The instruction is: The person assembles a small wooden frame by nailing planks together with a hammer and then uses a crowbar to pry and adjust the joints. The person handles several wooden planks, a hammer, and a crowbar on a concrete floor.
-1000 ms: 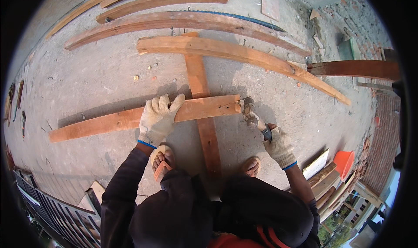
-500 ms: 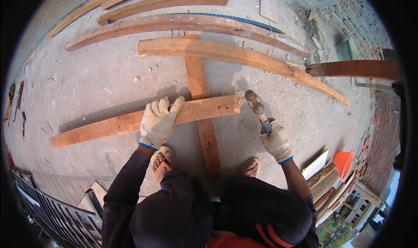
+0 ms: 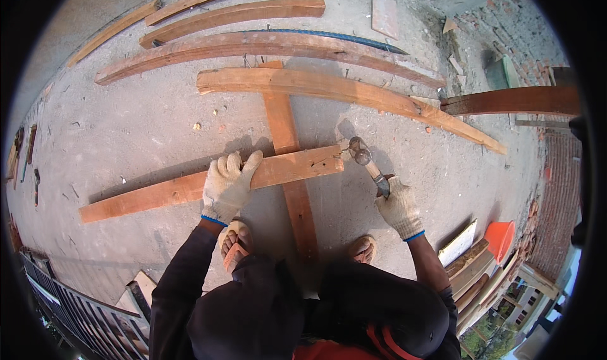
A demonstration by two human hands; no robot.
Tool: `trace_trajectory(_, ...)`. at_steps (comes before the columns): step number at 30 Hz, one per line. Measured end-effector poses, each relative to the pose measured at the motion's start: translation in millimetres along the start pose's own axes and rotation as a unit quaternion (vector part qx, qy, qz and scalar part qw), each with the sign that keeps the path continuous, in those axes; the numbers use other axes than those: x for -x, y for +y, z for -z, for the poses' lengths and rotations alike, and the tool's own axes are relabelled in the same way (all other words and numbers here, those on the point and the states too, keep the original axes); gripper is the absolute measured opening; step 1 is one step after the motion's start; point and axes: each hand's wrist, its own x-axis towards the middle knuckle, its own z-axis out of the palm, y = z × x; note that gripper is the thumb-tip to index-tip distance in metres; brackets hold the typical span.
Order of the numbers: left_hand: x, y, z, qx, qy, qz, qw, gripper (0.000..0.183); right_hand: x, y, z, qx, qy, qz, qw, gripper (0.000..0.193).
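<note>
My left hand (image 3: 228,186), in a cream knit glove with a blue cuff, is wrapped over a reddish wooden beam (image 3: 294,167). The beam lies across a flat wooden board (image 3: 300,214) on the ground, its right end past the board. My gloved right hand (image 3: 399,209) grips a hammer (image 3: 375,171) by its handle. The hammer head (image 3: 360,151) is just off the beam's right end, where a thin nail-like piece (image 3: 345,150) sticks out. Whether the head touches it I cannot tell.
Beyond lies a curved wooden beam (image 3: 316,87), with a longer beam (image 3: 253,45) and a blue-tinted rod (image 3: 341,36) farther off. Several planks (image 3: 471,271) and an orange bucket (image 3: 500,240) stand at the right. Tools (image 3: 36,186) lie far left; a dark metal railing (image 3: 82,303) is at lower left.
The hammer head has come slightly left, closer to the beam's end. My left hand keeps its hold on the beam. The whole view has shifted a little.
</note>
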Motion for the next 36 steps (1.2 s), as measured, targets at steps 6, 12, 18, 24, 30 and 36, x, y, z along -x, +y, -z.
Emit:
trace_trajectory(6,2.0,2.0,1.2,0.032,-0.01,0.009,0.999,0.067,39.1,13.8,52.2,-0.097,0.049,0.101,0.989,0.045)
trace_trajectory(12,-1.6,1.8,0.5,0.028,0.014,0.011,0.999,0.06,-0.8,26.5,-11.1,0.013,-0.018,0.032,0.999,0.037)
trace_trajectory(18,-2.9,1.5,4.6,0.015,0.042,-0.005,0.999,0.06,10.7,28.2,8.0,-0.119,0.118,-0.04,0.985,0.024)
trace_trajectory(24,-4.0,3.2,0.2,0.021,0.018,0.014,1.0,0.064,17.4,8.8,-9.8,-0.128,0.143,0.178,0.965,0.027)
trace_trajectory(30,-5.8,1.4,0.1,0.003,0.044,0.005,0.999,0.062,-2.5,-1.8,-10.6,-0.174,0.075,0.005,0.982,0.02)
trace_trajectory(36,-5.7,4.0,6.4,-0.01,0.036,-0.014,0.999,0.062,15.4,-15.9,24.8,-0.185,0.14,0.081,0.969,0.023)
